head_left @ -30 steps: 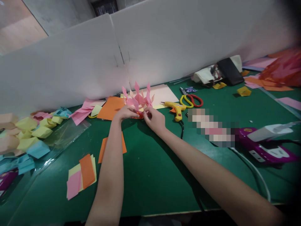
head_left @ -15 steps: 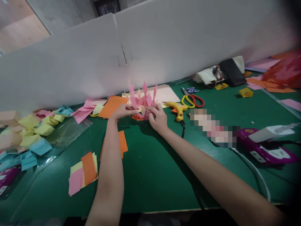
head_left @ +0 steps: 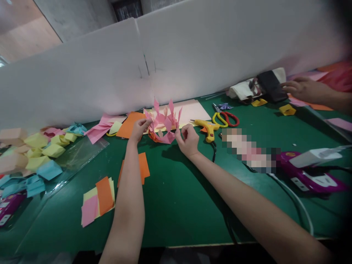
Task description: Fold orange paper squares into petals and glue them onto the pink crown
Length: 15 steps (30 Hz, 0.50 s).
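A spiky pink paper flower [head_left: 164, 123] with an orange base is lifted a little off the green mat [head_left: 178, 198], tilted toward me. My left hand [head_left: 139, 129] pinches its left side, fingers closed on the paper. Just right of the flower, my right hand [head_left: 188, 140] is curled with thumb and forefinger pinched together, apart from the paper; what it holds, if anything, I cannot make out.
A yellow glue gun [head_left: 206, 128] and scissors [head_left: 224, 117] lie right of the flower. Folded paper pieces [head_left: 35, 154] pile up at left, loose squares [head_left: 98, 200] near me. A purple power strip [head_left: 310, 176] sits at right. Another person's hand [head_left: 301, 89] rests at far right. White partitions [head_left: 110, 73] stand behind.
The flower has risen off the mat and tilted, held now by my left hand alone. My right hand has come off it. Another person's hand has appeared at far right.
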### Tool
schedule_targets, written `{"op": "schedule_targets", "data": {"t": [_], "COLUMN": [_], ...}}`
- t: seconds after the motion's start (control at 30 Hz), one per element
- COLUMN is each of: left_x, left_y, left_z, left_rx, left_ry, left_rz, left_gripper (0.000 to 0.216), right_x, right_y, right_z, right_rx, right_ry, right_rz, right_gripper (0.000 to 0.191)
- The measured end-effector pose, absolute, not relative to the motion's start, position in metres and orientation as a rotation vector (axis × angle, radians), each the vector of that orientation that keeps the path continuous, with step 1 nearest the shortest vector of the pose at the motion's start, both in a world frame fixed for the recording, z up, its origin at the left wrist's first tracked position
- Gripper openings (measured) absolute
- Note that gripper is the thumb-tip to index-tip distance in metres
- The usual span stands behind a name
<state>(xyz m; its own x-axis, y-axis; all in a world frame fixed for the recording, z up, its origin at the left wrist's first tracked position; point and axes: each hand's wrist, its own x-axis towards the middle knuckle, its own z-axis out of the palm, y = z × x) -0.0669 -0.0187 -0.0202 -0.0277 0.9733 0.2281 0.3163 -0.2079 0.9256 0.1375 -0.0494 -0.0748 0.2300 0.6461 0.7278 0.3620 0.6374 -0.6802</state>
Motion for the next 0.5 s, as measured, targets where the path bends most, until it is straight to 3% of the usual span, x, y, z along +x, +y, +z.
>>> {"op": "schedule_targets", "data": {"t": [0.5], "left_x": [-0.068], "left_y": [-0.004], "left_z": [-0.035], "left_rx": [1.328], "left_ry": [1.188], "left_rz": [1.515], "left_gripper": [0.048], "right_x": [0.146], "right_y": [-0.030], "right_z": [-0.080], "right_rx": [-1.025], "right_ry": [-1.106], "right_rz": [0.446], "right_gripper": [0.022]}}
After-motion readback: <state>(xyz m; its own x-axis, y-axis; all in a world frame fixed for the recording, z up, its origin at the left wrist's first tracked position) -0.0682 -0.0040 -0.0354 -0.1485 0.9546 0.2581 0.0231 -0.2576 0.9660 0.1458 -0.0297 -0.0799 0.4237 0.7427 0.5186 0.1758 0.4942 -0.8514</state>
